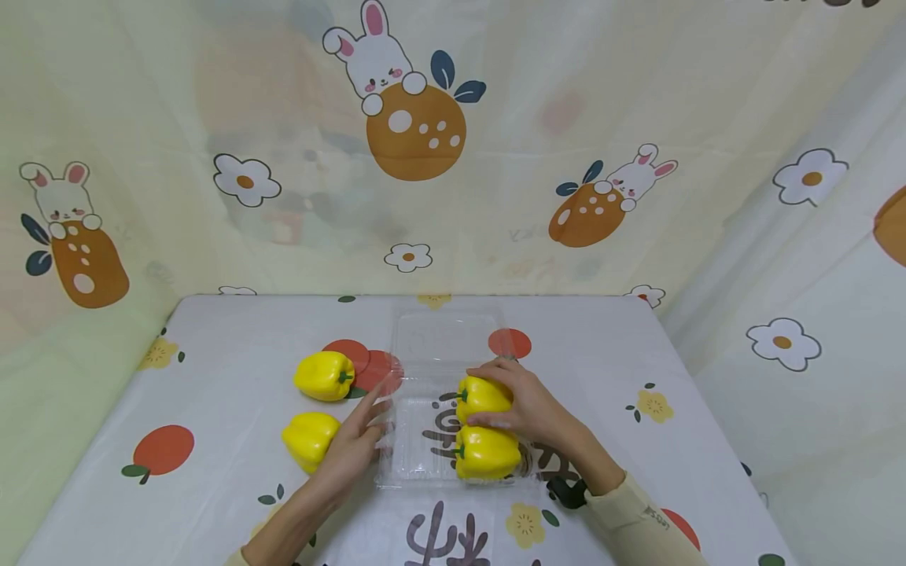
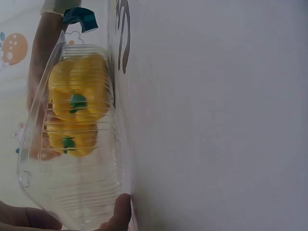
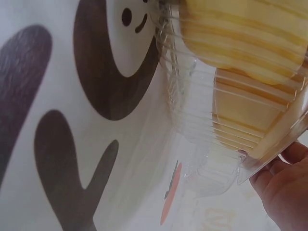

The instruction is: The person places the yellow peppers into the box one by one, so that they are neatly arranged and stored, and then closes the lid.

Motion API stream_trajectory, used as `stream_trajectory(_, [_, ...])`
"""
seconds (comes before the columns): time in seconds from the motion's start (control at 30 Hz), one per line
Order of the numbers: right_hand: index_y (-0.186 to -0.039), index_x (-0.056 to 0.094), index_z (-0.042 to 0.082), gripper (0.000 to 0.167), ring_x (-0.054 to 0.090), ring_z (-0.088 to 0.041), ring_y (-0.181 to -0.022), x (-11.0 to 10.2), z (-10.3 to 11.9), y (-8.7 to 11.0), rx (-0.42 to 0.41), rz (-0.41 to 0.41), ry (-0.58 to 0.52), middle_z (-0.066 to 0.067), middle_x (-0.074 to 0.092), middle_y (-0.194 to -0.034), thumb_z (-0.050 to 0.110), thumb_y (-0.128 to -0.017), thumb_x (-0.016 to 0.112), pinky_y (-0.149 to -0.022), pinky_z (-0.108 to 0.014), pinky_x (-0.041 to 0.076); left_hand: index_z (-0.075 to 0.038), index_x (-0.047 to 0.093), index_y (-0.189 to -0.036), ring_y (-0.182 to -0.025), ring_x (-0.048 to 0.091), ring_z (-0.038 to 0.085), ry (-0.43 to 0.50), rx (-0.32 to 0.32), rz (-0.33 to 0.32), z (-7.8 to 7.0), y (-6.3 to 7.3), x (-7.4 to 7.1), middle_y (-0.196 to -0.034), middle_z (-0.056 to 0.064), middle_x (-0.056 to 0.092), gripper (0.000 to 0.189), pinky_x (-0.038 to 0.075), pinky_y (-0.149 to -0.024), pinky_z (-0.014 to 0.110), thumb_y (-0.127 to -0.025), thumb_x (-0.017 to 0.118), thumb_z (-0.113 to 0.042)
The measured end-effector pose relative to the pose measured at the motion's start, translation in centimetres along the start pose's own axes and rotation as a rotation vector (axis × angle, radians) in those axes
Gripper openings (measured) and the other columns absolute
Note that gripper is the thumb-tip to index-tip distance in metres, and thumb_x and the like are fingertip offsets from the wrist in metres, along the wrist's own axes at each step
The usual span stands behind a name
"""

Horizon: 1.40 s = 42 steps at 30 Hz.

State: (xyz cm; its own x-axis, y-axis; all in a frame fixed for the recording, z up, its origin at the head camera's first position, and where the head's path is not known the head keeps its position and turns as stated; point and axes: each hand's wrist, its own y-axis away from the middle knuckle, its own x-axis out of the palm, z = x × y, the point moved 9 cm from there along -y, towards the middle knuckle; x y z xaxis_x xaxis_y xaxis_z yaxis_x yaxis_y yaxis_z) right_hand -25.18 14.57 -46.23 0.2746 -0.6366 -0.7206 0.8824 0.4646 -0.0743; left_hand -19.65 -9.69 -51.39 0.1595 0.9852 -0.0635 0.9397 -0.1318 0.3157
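A clear plastic clamshell container (image 1: 414, 452) sits on the table with its lid (image 1: 447, 336) folded back on the far side. Two yellow bell peppers lie along its right side, a far one (image 1: 481, 399) and a near one (image 1: 487, 453), green stems facing left. My right hand (image 1: 527, 399) grips the far pepper between thumb and fingers. My left hand (image 1: 354, 448) holds the container's left side; the left wrist view shows its thumb (image 2: 121, 211) low on the wall and fingers at the rim. Left of the container lie two more yellow peppers, one farther (image 1: 322, 376), one nearer (image 1: 308, 439) and partly behind my left hand.
The table is covered by a white cloth (image 1: 233, 377) printed with fruit, flowers and dark shapes. A patterned curtain (image 1: 495, 212) closes off the back and both sides. A dark wrist strap (image 1: 566, 493) shows at my right wrist.
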Motion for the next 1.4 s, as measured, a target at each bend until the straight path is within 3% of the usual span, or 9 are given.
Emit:
stream_trajectory(0.33, [-0.142,0.067,0.026,0.067,0.06,-0.018,-0.119,0.0,-0.2,-0.1,0.006,-0.015,0.009,0.003,0.064,-0.143,0.044,-0.083,0.09,-0.101,-0.038,0.059,-0.033,0.029,-0.168,-0.148,0.047,0.048,0.014,0.006,0.0,0.1,0.0,-0.1,-0.17,0.018,0.038,0.069,0.049,-0.116,0.061,-0.107,0.045,-0.007])
stream_trajectory(0.57, [-0.142,0.068,0.023,0.067,0.061,-0.018,-0.121,0.1,-0.5,-0.3,-0.018,-0.017,0.028,0.003,0.065,-0.144,0.045,-0.083,0.09,-0.103,-0.042,0.058,-0.03,0.027,-0.169,-0.148,0.047,0.048,0.009,0.005,0.0,0.0,0.0,0.0,-0.17,0.019,0.037,0.068,0.049,-0.116,0.061,-0.107,0.044,-0.007])
stream_trajectory(1.4, [-0.145,0.067,0.023,0.069,0.06,-0.018,-0.119,0.5,-1.0,0.1,-0.013,-0.043,0.02,0.002,0.063,-0.141,0.047,-0.083,0.089,-0.102,-0.039,0.06,-0.032,0.028,-0.169,-0.146,0.05,0.046,0.011,0.012,0.006,0.1,0.1,0.0,-0.17,0.018,0.037,0.068,0.051,-0.115,0.059,-0.107,0.046,-0.009])
